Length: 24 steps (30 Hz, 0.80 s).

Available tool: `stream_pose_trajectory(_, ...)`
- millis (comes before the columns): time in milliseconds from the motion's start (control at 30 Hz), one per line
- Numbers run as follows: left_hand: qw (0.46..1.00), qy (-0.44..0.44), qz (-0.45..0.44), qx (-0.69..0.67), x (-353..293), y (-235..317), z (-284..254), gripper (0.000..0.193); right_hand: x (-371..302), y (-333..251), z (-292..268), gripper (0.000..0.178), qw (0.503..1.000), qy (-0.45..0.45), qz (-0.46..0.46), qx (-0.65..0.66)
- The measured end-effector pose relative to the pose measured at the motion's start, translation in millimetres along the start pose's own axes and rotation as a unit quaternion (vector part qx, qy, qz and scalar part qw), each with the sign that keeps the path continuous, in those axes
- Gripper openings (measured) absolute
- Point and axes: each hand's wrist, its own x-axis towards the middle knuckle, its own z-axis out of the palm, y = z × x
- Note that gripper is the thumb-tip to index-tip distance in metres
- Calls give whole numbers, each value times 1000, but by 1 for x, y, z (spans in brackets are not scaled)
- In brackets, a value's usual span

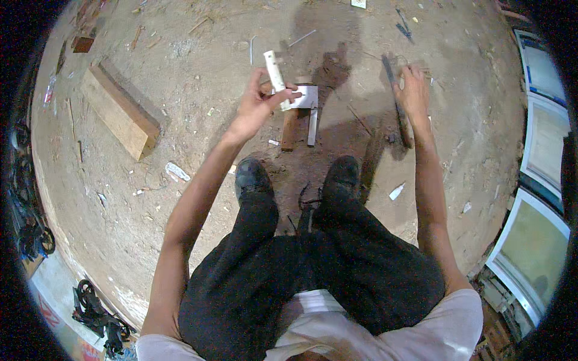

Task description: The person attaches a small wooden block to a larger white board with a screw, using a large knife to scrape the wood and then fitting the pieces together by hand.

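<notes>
My left hand [256, 108] is closed around a narrow cream-coloured strip [273, 71] with small dark holes, its forefinger stretched across toward a white piece. That flat white piece [309, 96] lies on top of a brown wooden block [288, 132], and a light grey strip [313, 127] sticks out beside it toward me. Farther right, my right hand [414, 90] is low over the ground with its fingers loosely stretched and thumb apart. Next to it lies a long dark bar [394, 96]; whether the thumb touches it I cannot tell.
A thick wooden beam [120, 111] lies on the dirt floor at left. My shoes [254, 177] stand just nearer than the wooden block. Framed panels [530, 253] line the right edge. Dark machine parts [99, 313] lie at lower left, and small scraps are scattered around.
</notes>
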Motion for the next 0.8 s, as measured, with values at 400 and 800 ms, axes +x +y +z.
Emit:
stream_pose_trajectory(400, 995, 97, -23, 31, 5, 0, -23, 48, -20, 111, 92, 21, 946, -104, 291, 94)
stream_pose_trajectory(800, 989, 139, -50, 17, 9, -14, -48, 52, -38, 128, 124, 15, 968, -146, 171, 110)
